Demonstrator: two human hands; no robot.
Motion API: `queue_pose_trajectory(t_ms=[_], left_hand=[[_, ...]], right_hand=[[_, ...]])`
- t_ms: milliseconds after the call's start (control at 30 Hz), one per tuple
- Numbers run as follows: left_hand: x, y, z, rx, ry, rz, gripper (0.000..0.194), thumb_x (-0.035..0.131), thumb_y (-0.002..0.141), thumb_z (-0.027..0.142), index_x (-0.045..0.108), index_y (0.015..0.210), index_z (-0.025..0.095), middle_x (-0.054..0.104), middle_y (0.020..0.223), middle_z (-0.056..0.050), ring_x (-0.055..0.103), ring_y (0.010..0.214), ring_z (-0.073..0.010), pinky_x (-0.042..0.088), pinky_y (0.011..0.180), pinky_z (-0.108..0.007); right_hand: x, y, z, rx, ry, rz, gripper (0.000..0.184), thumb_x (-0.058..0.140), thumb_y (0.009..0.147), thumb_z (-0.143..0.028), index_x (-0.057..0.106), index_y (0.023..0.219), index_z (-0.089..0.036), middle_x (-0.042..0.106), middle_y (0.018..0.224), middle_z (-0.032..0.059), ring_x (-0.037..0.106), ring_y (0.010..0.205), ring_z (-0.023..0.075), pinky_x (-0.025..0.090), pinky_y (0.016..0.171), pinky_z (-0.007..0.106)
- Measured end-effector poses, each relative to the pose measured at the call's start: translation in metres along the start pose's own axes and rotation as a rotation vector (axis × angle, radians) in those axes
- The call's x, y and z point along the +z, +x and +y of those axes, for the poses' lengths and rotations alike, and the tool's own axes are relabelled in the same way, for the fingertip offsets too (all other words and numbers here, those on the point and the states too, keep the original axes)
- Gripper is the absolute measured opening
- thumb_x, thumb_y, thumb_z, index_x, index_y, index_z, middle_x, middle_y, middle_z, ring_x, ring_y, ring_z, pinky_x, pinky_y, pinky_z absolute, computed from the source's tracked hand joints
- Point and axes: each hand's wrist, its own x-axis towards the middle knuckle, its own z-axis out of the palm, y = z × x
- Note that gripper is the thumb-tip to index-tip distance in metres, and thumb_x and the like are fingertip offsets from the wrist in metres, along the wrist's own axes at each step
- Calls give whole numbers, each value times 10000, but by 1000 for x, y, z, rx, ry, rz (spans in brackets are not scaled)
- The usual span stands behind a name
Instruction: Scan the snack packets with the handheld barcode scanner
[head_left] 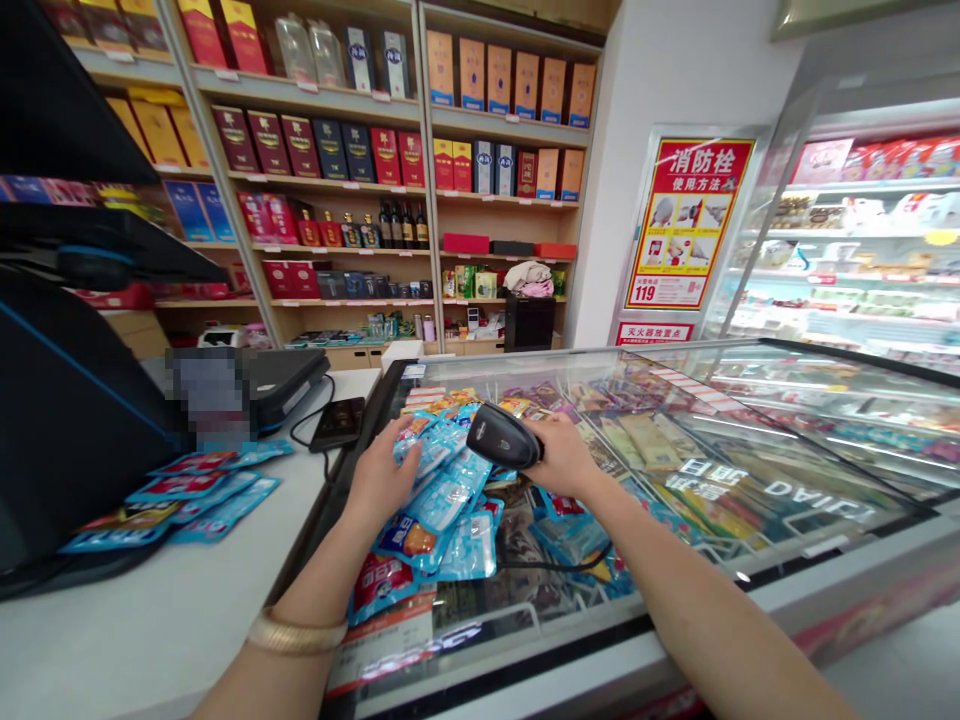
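Under left hand (386, 470) and right hand (562, 455) alike, reaching well off to the right: a glass-topped freezer (825, 590). Left of the left hand, a pale counter (187, 620). Directly beneath the left hand and reaching toward the right, a loose pile of blue packets (442, 500) on the glass, long axis running from beside the left fingertips back toward the body. On the counter, well left of the left hand, a smaller heap of packets (217, 500). Closed in the right hand, a black scanner (499, 437), head pointing left across the pile. Left fingers bent over the packets, thumb apart; impossible to tell whether pinching one or only resting. Most telling, by judgement: pile between the two grips, left hand nearer and touching, scanner head close over the right side, contact unclear.
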Motion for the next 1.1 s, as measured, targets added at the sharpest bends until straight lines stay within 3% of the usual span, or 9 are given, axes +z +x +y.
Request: queue_pose_trajectory(t_ms=[100, 233, 400, 567, 700, 800, 933, 1100], left_hand=[[1, -1, -3, 23, 55, 10, 406, 513, 809, 318, 649, 1172, 196, 671, 1218, -108, 576, 1215, -276, 450, 1045, -440], [-9, 3, -9, 0, 102, 46, 450, 472, 801, 314, 641, 1186, 153, 667, 1201, -128, 607, 1142, -267, 464, 1026, -419], [-47, 8, -25, -115, 309, 80, 500, 478, 793, 308, 610, 1245, 141, 650, 1217, -151, 587, 1159, -297, 454, 1021, -441], [-92, -5, -47, -345, 707, -66, 621, 495, 802, 373, 517, 1372, 127, 476, 1437, -229, 457, 1301, -408, 380, 1035, -568], [-113, -19, -66, -446, 879, -97, 678, 469, 815, 447, 461, 1422, 145, 366, 1524, -239, 302, 1408, -433, 275, 1064, -633], [-121, -22, -72, -452, 907, -109, 686, 478, 792, 522, 537, 1353, 133, 440, 1468, -259, 370, 1366, -446, 298, 1052, -610], [-128, -23, -78, -359, 925, -68, 545, 490, 775, 502, 637, 1196, 188, 597, 1305, -223, 539, 1195, -426, 367, 974, -622], [-133, -25, -86, -465, 901, 59, 599, 512, 748, 597, 628, 1211, 235, 552, 1341, -222, 438, 1285, -468, 346, 933, -699]], right_hand=[[0, 0, 1, 7, -4, -9, 122, 638, 705, -252, 651, 820, -215, 706, 745, 11, 615, 720, 189, 306, 734, 291], [2, 0, 4, 14, -2, -4, 110, 635, 716, -262, 648, 814, -213, 717, 759, 19, 629, 731, 195, 308, 730, 292], [5, 0, 8, 35, 14, 4, 173, 650, 713, -272, 666, 879, -225, 735, 811, 19, 650, 774, 205, 321, 783, 309], [4, 1, 8, 48, 0, -15, 199, 641, 720, -276, 669, 911, -229, 741, 836, 20, 660, 820, 215, 329, 796, 313], [3, 1, 6, 42, -30, -26, 168, 628, 730, -291, 666, 882, -228, 739, 824, 20, 659, 814, 213, 335, 764, 302], [3, 1, 5, 33, -39, -18, 187, 628, 735, -304, 670, 903, -233, 740, 837, 19, 661, 817, 214, 340, 764, 303], [2, 1, 5, 41, -38, -31, 174, 628, 735, -303, 668, 890, -232, 738, 811, 19, 667, 825, 223, 345, 767, 306], [2, 1, 6, 51, -20, -30, 189, 637, 735, -301, 673, 908, -232, 743, 842, 25, 670, 846, 229, 351, 781, 306]])
